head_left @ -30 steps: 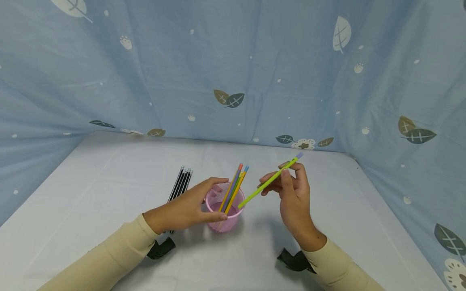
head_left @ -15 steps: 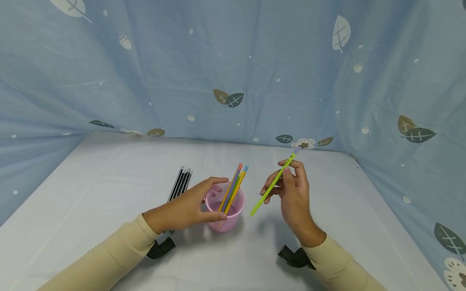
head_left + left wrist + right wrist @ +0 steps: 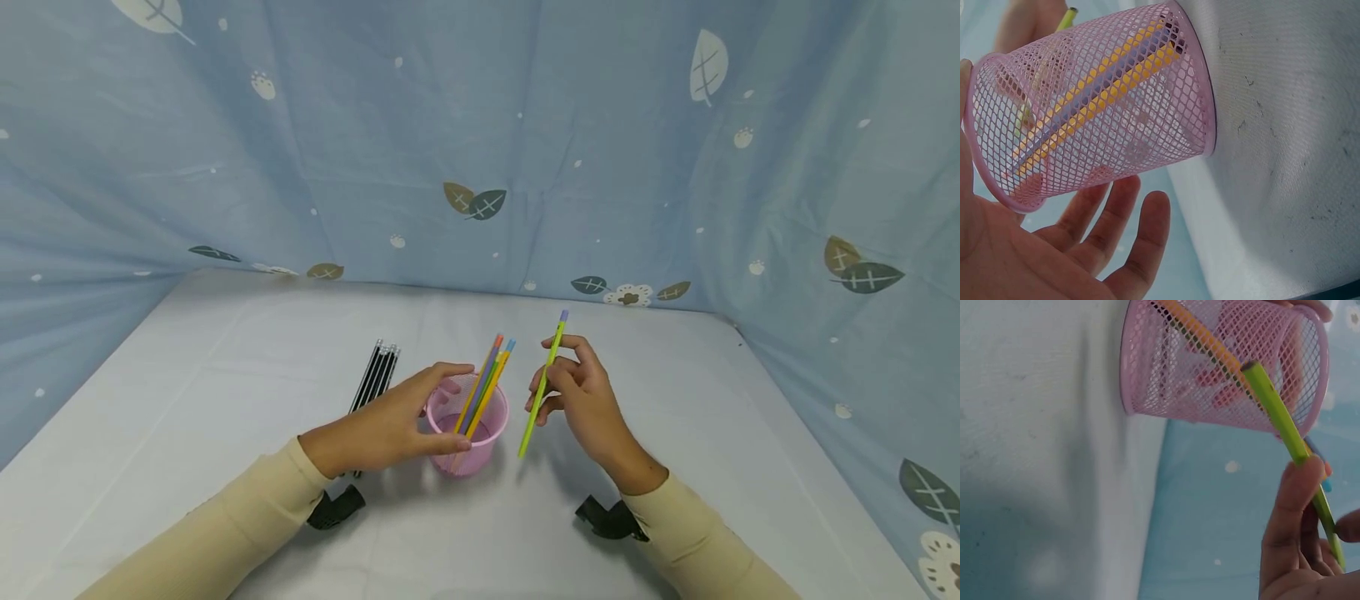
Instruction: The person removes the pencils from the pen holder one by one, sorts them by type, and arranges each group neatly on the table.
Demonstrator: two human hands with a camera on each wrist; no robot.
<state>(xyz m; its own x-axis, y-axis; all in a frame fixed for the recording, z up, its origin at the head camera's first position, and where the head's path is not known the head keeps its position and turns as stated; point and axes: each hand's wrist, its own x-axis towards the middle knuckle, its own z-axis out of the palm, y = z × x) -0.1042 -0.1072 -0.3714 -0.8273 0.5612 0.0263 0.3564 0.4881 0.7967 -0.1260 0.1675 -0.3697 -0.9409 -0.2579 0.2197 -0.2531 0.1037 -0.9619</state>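
The slim lime-green pencil (image 3: pixel 542 385) is pinched near-upright by the right hand (image 3: pixel 581 400) just beside the pink mesh cup (image 3: pixel 471 433), which is steadied on the white table (image 3: pixel 225 400) by the left hand (image 3: pixel 386 425) curled round its rim.

A bundle of black pencils (image 3: pixel 372 379) lies flat on the white bench (image 3: pixel 225 350), just beyond the left grip, their ends pointing toward the backdrop. A pale blue cloth backdrop (image 3: pixel 480 142) printed with leaves, flowers and small paw marks hangs behind the bench and wraps round both sides, well beyond both grips. Faint creases and small dark specks mark the bench surface in the left wrist view.
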